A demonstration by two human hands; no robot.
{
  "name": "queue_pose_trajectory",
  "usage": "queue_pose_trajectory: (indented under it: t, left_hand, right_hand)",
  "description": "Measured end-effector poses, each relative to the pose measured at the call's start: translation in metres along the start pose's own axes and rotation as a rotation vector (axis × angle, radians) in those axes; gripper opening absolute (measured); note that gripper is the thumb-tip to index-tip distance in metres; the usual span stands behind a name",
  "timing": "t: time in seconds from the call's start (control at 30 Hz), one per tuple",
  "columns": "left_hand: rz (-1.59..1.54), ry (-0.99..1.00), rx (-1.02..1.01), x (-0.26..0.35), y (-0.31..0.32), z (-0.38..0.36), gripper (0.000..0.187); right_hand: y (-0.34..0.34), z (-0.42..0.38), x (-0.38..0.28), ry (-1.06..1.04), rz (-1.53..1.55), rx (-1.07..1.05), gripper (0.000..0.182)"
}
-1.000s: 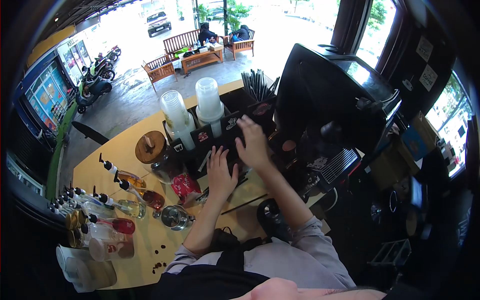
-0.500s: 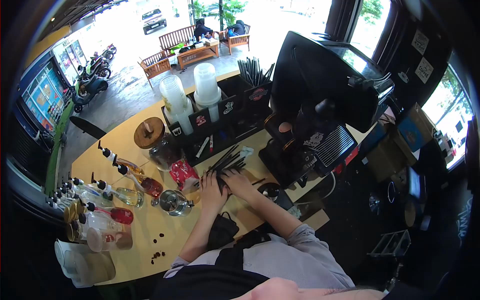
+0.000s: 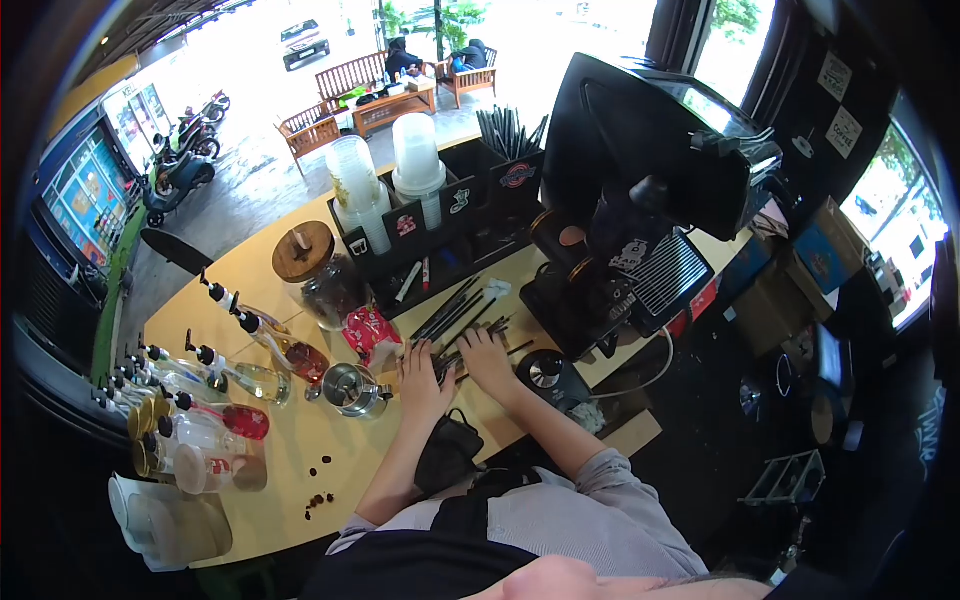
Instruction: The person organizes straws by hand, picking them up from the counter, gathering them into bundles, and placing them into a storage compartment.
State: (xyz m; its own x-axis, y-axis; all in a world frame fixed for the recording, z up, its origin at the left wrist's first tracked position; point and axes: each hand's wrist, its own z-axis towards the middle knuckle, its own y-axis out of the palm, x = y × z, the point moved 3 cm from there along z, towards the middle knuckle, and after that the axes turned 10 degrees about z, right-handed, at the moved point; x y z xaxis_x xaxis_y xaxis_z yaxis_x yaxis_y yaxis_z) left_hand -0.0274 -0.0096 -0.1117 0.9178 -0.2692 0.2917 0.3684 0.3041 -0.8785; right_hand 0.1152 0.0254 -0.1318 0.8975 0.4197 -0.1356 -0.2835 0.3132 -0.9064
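Note:
Several thin black straws (image 3: pixel 444 312) lie loosely on the wooden counter, some of them under and between my hands. My left hand (image 3: pixel 424 384) rests on the near ends at the left, fingers spread, with dark straws beside its thumb. Just to the right, my right hand (image 3: pixel 487 362) lies over other straws with its fingers stretched out. What is beneath both palms is hidden. A red-and-white packet (image 3: pixel 370 335) sits beyond my left hand, and a steel pitcher (image 3: pixel 352 390) stands to its left. Close to my right wrist is a round metal tamper (image 3: pixel 545 369).
Pump bottles (image 3: pixel 290 350) and a lidded jar (image 3: pixel 322 285) stand on the left. A black organizer (image 3: pixel 440 245) holds plastic cups (image 3: pixel 417 160) and upright straws (image 3: pixel 511 133). A coffee grinder (image 3: pixel 560 250) stands at right. Dark cloth (image 3: pixel 448 452) hangs at the counter's edge.
My hands, close together over the straws before, have moved apart. The right hand has shifted slightly right and the straws beyond it are more spread out. The view has tilted slightly.

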Motion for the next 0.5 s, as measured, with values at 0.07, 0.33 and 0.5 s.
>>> queue_pose_trajectory:
  t: [0.07, 0.33, 0.5]
  left_hand:
    - [-0.019, 0.001, 0.024, -0.001, 0.002, -0.001, 0.065]
    - [-0.036, 0.018, 0.034, 0.000, -0.005, -0.005, 0.064]
    - [-0.027, 0.014, 0.085, -0.001, -0.011, -0.007, 0.062]
  right_hand:
    - [-0.001, 0.002, 0.002, 0.015, 0.010, -0.023, 0.029]
    - [0.003, 0.010, 0.007, -0.057, 0.079, -0.039, 0.032]
    - [0.004, 0.011, 0.018, -0.104, 0.087, -0.048, 0.032]
